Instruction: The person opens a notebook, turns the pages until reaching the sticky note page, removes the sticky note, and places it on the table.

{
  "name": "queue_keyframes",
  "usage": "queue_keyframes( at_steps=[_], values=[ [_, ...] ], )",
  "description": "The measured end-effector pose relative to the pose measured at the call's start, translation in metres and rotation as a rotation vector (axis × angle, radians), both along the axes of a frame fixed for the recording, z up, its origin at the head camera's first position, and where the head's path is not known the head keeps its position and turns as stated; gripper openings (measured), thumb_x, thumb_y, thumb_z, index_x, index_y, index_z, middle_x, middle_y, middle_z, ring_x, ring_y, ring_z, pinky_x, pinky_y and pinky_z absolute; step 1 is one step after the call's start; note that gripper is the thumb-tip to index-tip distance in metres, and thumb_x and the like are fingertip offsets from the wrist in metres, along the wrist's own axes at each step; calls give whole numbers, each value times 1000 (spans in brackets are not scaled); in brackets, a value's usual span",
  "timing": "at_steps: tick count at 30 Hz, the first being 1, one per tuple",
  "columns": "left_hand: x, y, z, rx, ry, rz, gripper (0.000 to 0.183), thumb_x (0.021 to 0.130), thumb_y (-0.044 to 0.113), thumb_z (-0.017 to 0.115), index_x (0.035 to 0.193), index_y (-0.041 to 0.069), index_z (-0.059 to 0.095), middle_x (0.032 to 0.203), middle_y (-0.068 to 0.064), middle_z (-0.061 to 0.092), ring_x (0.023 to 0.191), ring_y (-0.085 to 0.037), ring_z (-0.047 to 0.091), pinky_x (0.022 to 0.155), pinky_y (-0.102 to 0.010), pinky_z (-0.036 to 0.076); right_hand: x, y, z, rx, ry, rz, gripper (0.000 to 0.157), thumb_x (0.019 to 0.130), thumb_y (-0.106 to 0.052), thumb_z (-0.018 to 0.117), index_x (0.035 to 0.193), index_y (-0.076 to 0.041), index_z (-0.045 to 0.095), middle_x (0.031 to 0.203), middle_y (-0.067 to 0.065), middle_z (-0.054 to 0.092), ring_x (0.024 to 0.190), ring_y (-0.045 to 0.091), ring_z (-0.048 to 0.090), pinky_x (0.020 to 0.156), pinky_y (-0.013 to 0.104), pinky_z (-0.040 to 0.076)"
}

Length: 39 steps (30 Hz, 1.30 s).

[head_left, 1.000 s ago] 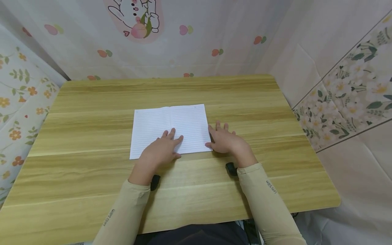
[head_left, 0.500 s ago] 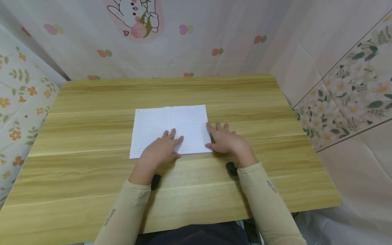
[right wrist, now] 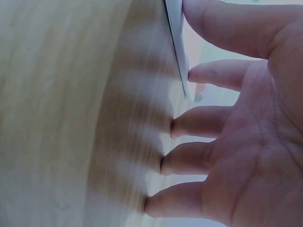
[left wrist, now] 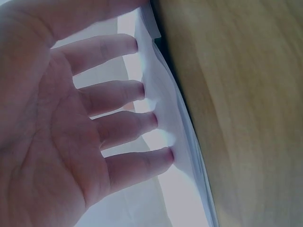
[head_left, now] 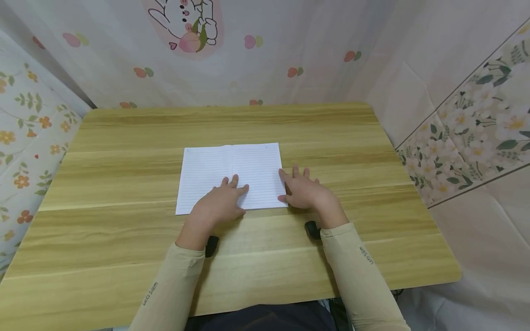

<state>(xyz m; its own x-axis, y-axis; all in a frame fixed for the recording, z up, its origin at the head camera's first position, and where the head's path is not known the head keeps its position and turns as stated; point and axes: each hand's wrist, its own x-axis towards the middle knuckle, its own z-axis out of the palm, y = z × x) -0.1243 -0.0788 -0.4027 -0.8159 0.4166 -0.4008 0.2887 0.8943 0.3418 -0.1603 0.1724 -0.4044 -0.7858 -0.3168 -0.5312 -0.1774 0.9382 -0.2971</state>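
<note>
Rests spread left hand (head_left: 218, 202) on open notebook (head_left: 260, 170) on tabletop (head_left: 331, 138); touches its right edge with spread right hand (head_left: 305, 191).

The head view looks forward-down over most of the table (head_left: 116, 174); wrist views closely face the hands (head_left: 218, 202) (head_left: 304, 189), table at three o'clock (left), nine (right); all seemingly share the notebook (head_left: 257, 168).
</note>
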Motion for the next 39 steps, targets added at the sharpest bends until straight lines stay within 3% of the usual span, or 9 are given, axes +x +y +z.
queue_keyframes(
  at_steps=[17, 28, 39],
  values=[
    [0, -1, 2, 13, 6, 12, 68, 100, 30, 72, 160, 8, 49, 172, -31, 26, 160, -53, 25, 125, -67, 34, 0, -5, 0, -9, 0, 0, 82, 108, -42, 59, 173, -19, 13, 176, 32, -2, 160, 60, -2, 122, 84, 15],
    [1, -1, 1, 12, 33, 5, 70, 99, 41, 74, 157, 7, 53, 170, -33, 31, 158, -56, 30, 122, -68, 38, 2, -10, -1, 8, 6, -10, 86, 107, -50, 58, 173, -20, 12, 176, 32, -3, 160, 61, -3, 121, 84, 15],
    [-1, 3, 0, 19, 62, -7, 57, 105, 40, 65, 151, 6, 57, 168, -33, 35, 156, -57, 34, 119, -70, 41, 2, 0, 0, -40, -6, 3, 92, 107, -52, 57, 173, -17, 4, 175, 33, -4, 159, 62, -3, 121, 85, 16]
  ],
)
